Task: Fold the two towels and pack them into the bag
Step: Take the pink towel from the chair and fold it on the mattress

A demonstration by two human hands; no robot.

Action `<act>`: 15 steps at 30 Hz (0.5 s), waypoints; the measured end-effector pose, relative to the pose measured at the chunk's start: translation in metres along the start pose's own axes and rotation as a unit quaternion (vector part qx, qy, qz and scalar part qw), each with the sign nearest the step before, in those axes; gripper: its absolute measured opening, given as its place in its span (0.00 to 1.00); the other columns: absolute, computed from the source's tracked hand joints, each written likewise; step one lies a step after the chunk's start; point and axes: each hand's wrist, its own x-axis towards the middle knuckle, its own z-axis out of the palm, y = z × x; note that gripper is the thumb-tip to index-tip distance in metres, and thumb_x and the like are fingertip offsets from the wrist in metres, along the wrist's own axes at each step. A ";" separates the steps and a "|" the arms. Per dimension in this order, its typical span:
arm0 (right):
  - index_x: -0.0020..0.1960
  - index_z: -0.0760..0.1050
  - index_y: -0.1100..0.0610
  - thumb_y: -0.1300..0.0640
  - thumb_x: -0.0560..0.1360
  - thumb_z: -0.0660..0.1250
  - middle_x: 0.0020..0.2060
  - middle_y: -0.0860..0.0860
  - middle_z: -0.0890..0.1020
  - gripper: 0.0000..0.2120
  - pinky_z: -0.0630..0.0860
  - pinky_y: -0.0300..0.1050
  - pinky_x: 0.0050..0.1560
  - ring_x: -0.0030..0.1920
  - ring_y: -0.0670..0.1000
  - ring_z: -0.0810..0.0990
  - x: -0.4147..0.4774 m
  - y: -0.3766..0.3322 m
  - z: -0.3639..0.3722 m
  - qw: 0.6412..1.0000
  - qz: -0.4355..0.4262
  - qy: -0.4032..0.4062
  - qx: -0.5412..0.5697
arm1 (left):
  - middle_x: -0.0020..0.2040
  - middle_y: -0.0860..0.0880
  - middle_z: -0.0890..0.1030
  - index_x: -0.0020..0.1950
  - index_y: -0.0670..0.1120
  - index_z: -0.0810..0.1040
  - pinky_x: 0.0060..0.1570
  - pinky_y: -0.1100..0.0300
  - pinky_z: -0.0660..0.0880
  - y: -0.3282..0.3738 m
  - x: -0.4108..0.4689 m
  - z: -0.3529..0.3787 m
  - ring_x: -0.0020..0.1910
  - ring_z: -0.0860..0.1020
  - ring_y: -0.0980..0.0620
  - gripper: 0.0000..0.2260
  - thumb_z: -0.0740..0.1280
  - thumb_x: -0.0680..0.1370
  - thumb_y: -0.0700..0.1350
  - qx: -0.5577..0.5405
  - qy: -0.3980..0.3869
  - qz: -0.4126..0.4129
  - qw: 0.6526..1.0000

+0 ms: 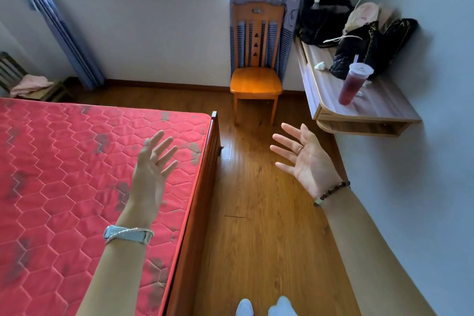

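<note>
My left hand [152,161] is raised over the right part of the red mattress [64,161], fingers spread, holding nothing. Over the wooden floor my right hand [305,159] is also up, palm toward me, fingers apart and empty. A pink towel [29,86] lies crumpled on a dark wooden chair [7,69] at the far left, beyond the bed. A large black bag [320,18] stands at the back of the wall shelf [372,108], with a smaller quilted black bag [364,49] in front of it. I see no second towel.
An orange wooden chair [256,82] stands against the far wall under the curtain. A plastic cup of red drink [352,84] with a straw sits on the shelf. The bed's wooden frame [202,187] borders the strip of floor [256,213] where I stand.
</note>
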 end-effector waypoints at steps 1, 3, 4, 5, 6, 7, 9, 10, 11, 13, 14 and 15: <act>0.69 0.72 0.49 0.41 0.80 0.54 0.67 0.53 0.77 0.23 0.62 0.67 0.72 0.66 0.57 0.75 0.007 -0.001 0.004 1.000 0.002 -0.001 -0.003 | 0.70 0.49 0.77 0.72 0.52 0.72 0.66 0.49 0.71 0.000 0.005 -0.001 0.68 0.76 0.50 0.21 0.51 0.84 0.57 0.000 0.004 0.000 1.000; 0.69 0.72 0.49 0.41 0.80 0.54 0.67 0.53 0.77 0.22 0.63 0.66 0.72 0.66 0.56 0.76 0.021 -0.002 0.011 1.000 0.006 -0.004 -0.012 | 0.69 0.49 0.77 0.73 0.51 0.71 0.66 0.49 0.71 -0.002 0.014 -0.003 0.68 0.76 0.50 0.21 0.52 0.84 0.57 -0.003 0.012 -0.002 1.000; 0.68 0.72 0.49 0.41 0.80 0.54 0.67 0.53 0.77 0.22 0.63 0.66 0.72 0.66 0.56 0.76 0.028 -0.002 0.013 1.000 0.008 -0.004 -0.014 | 0.69 0.49 0.77 0.73 0.51 0.71 0.66 0.49 0.71 -0.004 0.018 -0.003 0.68 0.76 0.50 0.22 0.52 0.84 0.57 -0.005 0.016 -0.005 1.000; 0.68 0.72 0.49 0.41 0.80 0.54 0.67 0.53 0.77 0.22 0.63 0.66 0.72 0.66 0.56 0.76 0.035 -0.002 0.016 1.000 0.010 -0.006 -0.016 | 0.69 0.49 0.77 0.73 0.51 0.71 0.65 0.50 0.72 -0.006 0.021 -0.003 0.68 0.76 0.49 0.22 0.52 0.84 0.57 -0.006 0.020 -0.007 1.000; 0.69 0.72 0.49 0.41 0.80 0.54 0.67 0.53 0.77 0.22 0.64 0.66 0.72 0.65 0.56 0.76 0.042 -0.002 0.018 1.000 0.013 -0.009 -0.017 | 0.69 0.48 0.77 0.73 0.51 0.71 0.65 0.50 0.72 -0.008 0.025 -0.003 0.68 0.76 0.49 0.22 0.52 0.84 0.57 -0.006 0.025 -0.010 1.000; 0.69 0.72 0.49 0.41 0.81 0.54 0.67 0.52 0.77 0.22 0.64 0.65 0.72 0.65 0.55 0.77 0.050 -0.002 0.020 1.000 0.016 -0.013 -0.019 | 0.69 0.47 0.77 0.73 0.50 0.71 0.64 0.50 0.72 -0.010 0.029 -0.002 0.68 0.76 0.48 0.22 0.52 0.84 0.57 -0.009 0.032 -0.013 0.999; 0.70 0.72 0.49 0.41 0.81 0.54 0.66 0.52 0.77 0.22 0.65 0.65 0.71 0.64 0.55 0.77 0.067 -0.002 0.024 0.999 0.023 -0.020 -0.025 | 0.69 0.46 0.77 0.72 0.50 0.72 0.64 0.50 0.72 -0.014 0.039 -0.001 0.68 0.75 0.47 0.21 0.53 0.84 0.57 -0.012 0.047 -0.019 0.999; 0.69 0.72 0.49 0.41 0.81 0.54 0.66 0.52 0.77 0.22 0.65 0.65 0.71 0.64 0.55 0.77 0.077 -0.003 0.026 0.999 0.026 -0.023 -0.027 | 0.69 0.46 0.77 0.71 0.50 0.73 0.65 0.49 0.72 -0.015 0.045 0.000 0.68 0.75 0.47 0.20 0.53 0.84 0.57 -0.010 0.053 -0.019 0.998; 0.69 0.72 0.49 0.41 0.81 0.54 0.66 0.52 0.78 0.22 0.65 0.65 0.71 0.64 0.55 0.77 0.087 -0.004 0.027 0.999 0.029 -0.026 -0.028 | 0.68 0.47 0.77 0.70 0.51 0.73 0.65 0.49 0.72 -0.015 0.052 0.001 0.68 0.76 0.47 0.20 0.53 0.84 0.57 -0.008 0.058 -0.018 0.998; 0.69 0.72 0.48 0.41 0.80 0.55 0.65 0.51 0.78 0.22 0.65 0.65 0.71 0.64 0.55 0.77 0.110 -0.007 0.029 0.999 0.032 -0.031 -0.031 | 0.67 0.48 0.78 0.69 0.52 0.74 0.67 0.48 0.71 -0.015 0.068 0.005 0.66 0.76 0.48 0.19 0.53 0.84 0.57 -0.002 0.069 -0.014 0.998; 0.69 0.72 0.48 0.41 0.81 0.55 0.65 0.51 0.78 0.22 0.66 0.64 0.71 0.64 0.55 0.77 0.122 -0.010 0.029 0.999 0.032 -0.032 -0.030 | 0.68 0.48 0.78 0.69 0.52 0.74 0.67 0.48 0.70 -0.013 0.078 0.007 0.66 0.77 0.49 0.19 0.53 0.84 0.57 0.001 0.075 -0.012 0.997; 0.69 0.72 0.48 0.41 0.81 0.55 0.65 0.51 0.78 0.22 0.66 0.64 0.71 0.64 0.55 0.78 0.135 -0.013 0.029 0.998 0.033 -0.032 -0.030 | 0.68 0.48 0.77 0.70 0.52 0.74 0.67 0.48 0.70 -0.012 0.088 0.009 0.66 0.77 0.49 0.19 0.54 0.84 0.57 0.006 0.079 -0.009 0.997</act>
